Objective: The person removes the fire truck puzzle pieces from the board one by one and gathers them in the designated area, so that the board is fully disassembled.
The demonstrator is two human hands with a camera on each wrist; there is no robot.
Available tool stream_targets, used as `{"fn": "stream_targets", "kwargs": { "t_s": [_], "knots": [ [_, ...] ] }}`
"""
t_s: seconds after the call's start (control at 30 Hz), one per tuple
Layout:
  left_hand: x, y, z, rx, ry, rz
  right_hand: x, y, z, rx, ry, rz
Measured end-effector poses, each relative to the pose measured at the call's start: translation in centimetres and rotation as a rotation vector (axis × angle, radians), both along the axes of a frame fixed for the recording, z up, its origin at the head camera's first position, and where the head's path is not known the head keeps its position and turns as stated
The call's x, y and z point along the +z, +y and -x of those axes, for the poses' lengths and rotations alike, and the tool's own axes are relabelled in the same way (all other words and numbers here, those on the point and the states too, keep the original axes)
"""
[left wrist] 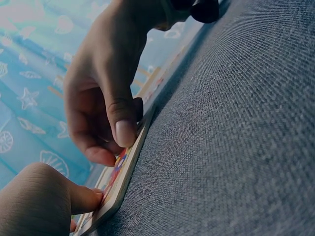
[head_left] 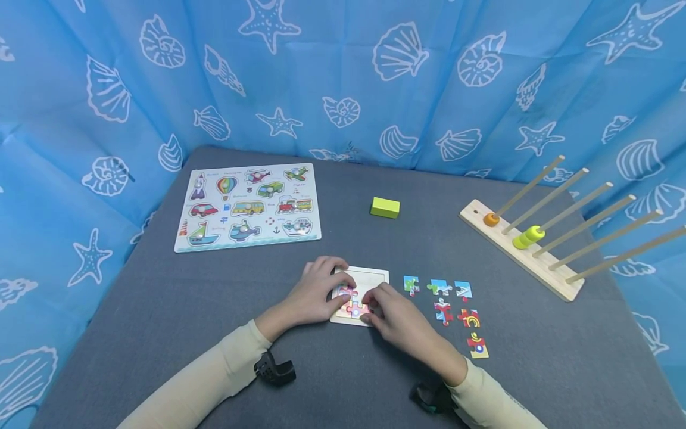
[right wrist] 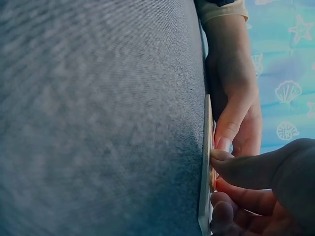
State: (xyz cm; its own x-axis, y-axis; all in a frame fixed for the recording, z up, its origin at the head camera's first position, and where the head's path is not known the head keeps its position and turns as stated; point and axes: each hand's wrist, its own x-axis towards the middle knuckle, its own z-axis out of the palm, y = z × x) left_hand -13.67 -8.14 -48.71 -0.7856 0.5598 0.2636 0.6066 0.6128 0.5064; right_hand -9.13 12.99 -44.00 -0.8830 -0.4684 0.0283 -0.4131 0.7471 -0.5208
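A small wooden puzzle tray (head_left: 374,277) lies in front of me, with several jigsaw pieces (head_left: 354,310) in its left and lower part. My left hand (head_left: 320,291) rests over the tray's left side. Its thumb (left wrist: 88,197) presses down near the frame, and its other fingers lie over the pieces and the upper left edge. At the lower right of the tray, my right hand (head_left: 401,317) pinches a colourful piece (left wrist: 120,160) between thumb and fingertips, low against the tray. The fingers partly hide that piece.
Several loose jigsaw pieces (head_left: 442,311) lie right of the tray. A yellow-green block (head_left: 384,207) is behind it. A vehicle picture board (head_left: 248,207) lies at the back left; a wooden peg stand (head_left: 522,253) with orange and yellow-green beads stands at the right. A blue curtain (head_left: 343,77) hangs behind.
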Motion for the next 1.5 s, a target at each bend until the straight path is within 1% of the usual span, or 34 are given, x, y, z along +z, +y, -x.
{"fn": "stream_targets", "kwargs": {
  "t_s": [0.2,0.47,0.57,0.67,0.8,0.93,1.1,1.23,1.37,1.5],
  "knots": [
    [-0.1,0.1,0.0,-0.002,-0.004,-0.004,0.0,0.1,0.1,0.004,-0.015,0.030],
    [-0.4,0.0,0.0,-0.007,0.015,-0.019,0.0,0.4,0.3,0.005,-0.029,0.100],
    [-0.3,0.0,0.0,-0.006,0.016,-0.014,0.1,0.7,0.2,-0.004,-0.056,0.126],
    [-0.1,0.0,0.1,-0.002,0.013,0.001,0.4,1.4,0.1,-0.036,-0.083,0.149],
    [-0.2,0.0,0.1,-0.001,0.011,0.006,0.6,3.1,-0.1,-0.076,-0.104,0.174],
    [-0.3,0.0,0.1,-0.005,0.010,-0.001,0.8,5.7,-0.5,-0.126,-0.127,0.186],
    [-0.4,0.0,0.1,-0.015,0.010,-0.007,1.1,8.9,-1.4,-0.216,-0.127,0.134],
    [-0.3,-0.1,0.0,-0.019,0.002,-0.023,1.4,10.7,-2.1,-0.274,-0.163,0.116],
    [-0.2,0.0,0.0,-0.019,-0.006,-0.017,1.5,12.0,-2.8,-0.284,-0.218,0.129],
    [-0.2,0.0,0.0,-0.022,0.000,-0.024,1.6,13.0,-3.4,-0.270,-0.236,0.092]
  ]
}}
